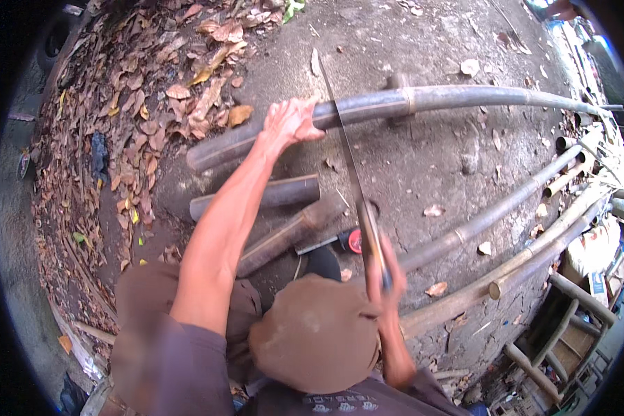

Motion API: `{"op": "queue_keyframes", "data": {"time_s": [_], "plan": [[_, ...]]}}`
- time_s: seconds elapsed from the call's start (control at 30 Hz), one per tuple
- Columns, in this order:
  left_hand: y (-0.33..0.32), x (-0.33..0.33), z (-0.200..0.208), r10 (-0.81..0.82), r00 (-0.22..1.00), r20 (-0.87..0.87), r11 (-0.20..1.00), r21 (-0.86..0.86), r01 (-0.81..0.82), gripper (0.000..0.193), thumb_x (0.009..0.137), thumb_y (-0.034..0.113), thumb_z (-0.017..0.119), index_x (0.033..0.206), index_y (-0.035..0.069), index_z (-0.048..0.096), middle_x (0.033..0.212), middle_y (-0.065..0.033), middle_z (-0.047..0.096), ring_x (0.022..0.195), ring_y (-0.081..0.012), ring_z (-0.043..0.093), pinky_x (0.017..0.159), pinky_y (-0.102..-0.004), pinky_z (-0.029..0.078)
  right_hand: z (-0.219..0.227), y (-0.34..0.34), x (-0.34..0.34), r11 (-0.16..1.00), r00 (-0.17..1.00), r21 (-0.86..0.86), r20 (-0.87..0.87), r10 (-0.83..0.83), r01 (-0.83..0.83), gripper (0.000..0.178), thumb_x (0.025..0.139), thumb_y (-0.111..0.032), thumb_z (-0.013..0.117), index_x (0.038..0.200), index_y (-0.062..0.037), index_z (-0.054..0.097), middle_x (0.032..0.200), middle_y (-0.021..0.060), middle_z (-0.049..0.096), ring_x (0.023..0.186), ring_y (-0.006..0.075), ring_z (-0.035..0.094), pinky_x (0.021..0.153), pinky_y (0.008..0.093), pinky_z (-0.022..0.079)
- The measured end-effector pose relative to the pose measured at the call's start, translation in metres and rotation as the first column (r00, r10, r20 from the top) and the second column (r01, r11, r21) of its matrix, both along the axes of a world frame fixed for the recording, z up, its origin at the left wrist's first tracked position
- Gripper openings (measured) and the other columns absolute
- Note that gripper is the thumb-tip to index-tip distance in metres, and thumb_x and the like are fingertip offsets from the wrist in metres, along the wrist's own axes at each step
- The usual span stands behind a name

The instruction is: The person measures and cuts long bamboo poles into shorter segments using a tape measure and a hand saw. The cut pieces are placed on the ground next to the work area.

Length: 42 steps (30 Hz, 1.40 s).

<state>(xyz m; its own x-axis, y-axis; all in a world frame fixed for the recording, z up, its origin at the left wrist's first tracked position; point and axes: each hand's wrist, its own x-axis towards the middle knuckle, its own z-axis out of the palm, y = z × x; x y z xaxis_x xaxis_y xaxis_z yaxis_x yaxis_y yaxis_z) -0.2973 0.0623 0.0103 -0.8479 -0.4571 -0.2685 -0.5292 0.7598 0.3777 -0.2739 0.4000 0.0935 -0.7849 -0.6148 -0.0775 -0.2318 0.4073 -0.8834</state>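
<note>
Bamboo pole [381, 105] lay within the clamped grip of the left hand [289, 123], likely for steadiness beside the saw [351, 159], whose handle [374, 244] the blurred right hand [387, 277] seemed to enclose.

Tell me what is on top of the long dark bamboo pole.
The left hand rests on the pole, and the saw blade crosses over it; the surface beneath the palm is hidden.

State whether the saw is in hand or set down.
In hand: the right hand grips the saw, which crosses the pole beside the left hand.
</note>
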Motion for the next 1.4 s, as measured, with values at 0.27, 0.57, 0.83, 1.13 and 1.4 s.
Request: {"op": "queue_keyframes", "data": {"time_s": [0.27,0.57,0.83,1.13,1.4], "plan": [[0.03,-0.021,0.006,-0.006,0.998,-0.065,0.999,-0.044,0.003,0.063,0.065,0.039,0.079,0.118,0.011,0.06,0.102,-0.0203,0.071,0.095,-0.0405,0.069,0.078,-0.0512,0.054,-0.026,-0.114,-0.07,0.979,0.972,-0.165,-0.181,-0.148,0.118,0.044,0.091,-0.014,0.06,0.135,-0.0085,0.06,0.104,0.0262,0.069,0.08,0.0273,0.073,0.069,0.0355,0.054],[-0.002,0.005,-0.001,0.052,0.998,0.027,0.996,-0.077,-0.05,0.068,0.064,0.043,0.079,0.124,0.017,0.061,0.101,-0.0198,0.072,0.096,-0.0407,0.07,0.08,-0.051,0.055,0.022,0.068,0.035,0.998,0.996,0.068,0.089,0.008,-0.014,0.048,0.088,-0.002,0.054,0.137,0.0017,0.056,0.119,0.0225,0.069,0.104,0.0238,0.071,0.087,0.033,0.054],[0.017,-0.015,0.007,0.022,1.0,0.009,1.0,0.001,-0.022,0.067,0.063,0.04,0.078,0.122,0.014,0.061,0.098,-0.0218,0.072,0.094,-0.0416,0.07,0.077,-0.0509,0.054,-0.019,-0.118,-0.063,0.991,0.969,0.026,0.21,-0.13,0.128,0.044,0.094,-0.017,0.06,0.137,-0.0057,0.058,0.117,0.0218,0.069,0.094,0.0202,0.071,0.081,0.0313,0.054],[-0.002,-0.007,0.0,-0.02,0.999,-0.043,0.999,-0.03,0.019,0.057,0.066,0.039,0.077,0.112,0.011,0.059,0.099,-0.019,0.071,0.092,-0.0401,0.07,0.076,-0.0512,0.054,-0.03,0.006,0.002,0.998,0.997,-0.025,-0.055,-0.057,0.056,0.047,0.089,-0.004,0.056,0.136,0.0031,0.056,0.125,0.0249,0.065,0.115,0.0284,0.066,0.095,0.0362,0.052],[0.008,-0.002,-0.005,-0.032,0.994,-0.101,0.999,-0.032,0.029,0.056,0.066,0.037,0.079,0.111,0.01,0.058,0.1,-0.018,0.071,0.092,-0.0402,0.07,0.074,-0.0519,0.054,-0.033,-0.01,0.003,0.997,0.998,-0.058,-0.042,-0.051,0.049,0.047,0.093,-0.006,0.054,0.139,0.0025,0.053,0.132,0.0239,0.061,0.121,0.0259,0.062,0.095,0.0368,0.05]]}}
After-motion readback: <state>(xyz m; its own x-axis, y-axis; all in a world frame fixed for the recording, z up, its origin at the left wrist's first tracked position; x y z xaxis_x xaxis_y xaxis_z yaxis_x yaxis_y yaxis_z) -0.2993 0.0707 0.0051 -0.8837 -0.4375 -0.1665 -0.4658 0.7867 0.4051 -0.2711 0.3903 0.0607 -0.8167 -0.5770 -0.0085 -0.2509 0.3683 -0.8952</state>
